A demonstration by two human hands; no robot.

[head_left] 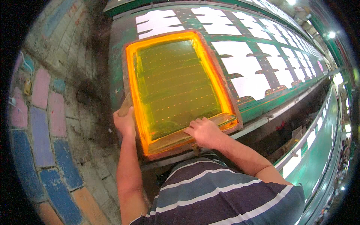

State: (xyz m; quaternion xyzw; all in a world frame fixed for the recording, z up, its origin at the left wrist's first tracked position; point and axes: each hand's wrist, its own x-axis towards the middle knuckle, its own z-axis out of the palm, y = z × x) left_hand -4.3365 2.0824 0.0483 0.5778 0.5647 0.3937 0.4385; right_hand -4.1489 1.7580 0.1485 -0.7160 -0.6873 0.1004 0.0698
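Left hand [125, 121] closed round wooden side handle [126, 105]; right hand [205, 132] bent over squeegee-like bar [168, 142], full grip unclear. Yellow-edged printing screen [176, 82] over green table [258, 107]. Best kept flat, bar pressed evenly.

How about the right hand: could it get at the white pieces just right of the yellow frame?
Probably yes, with a stretch: the right hand is at the near edge of the yellow frame, and the nearest white piece lies beyond the frame's right side, apparently uncovered.

The screen [172, 88] looks smooth and glossy, its frame [220, 77] rough wood.
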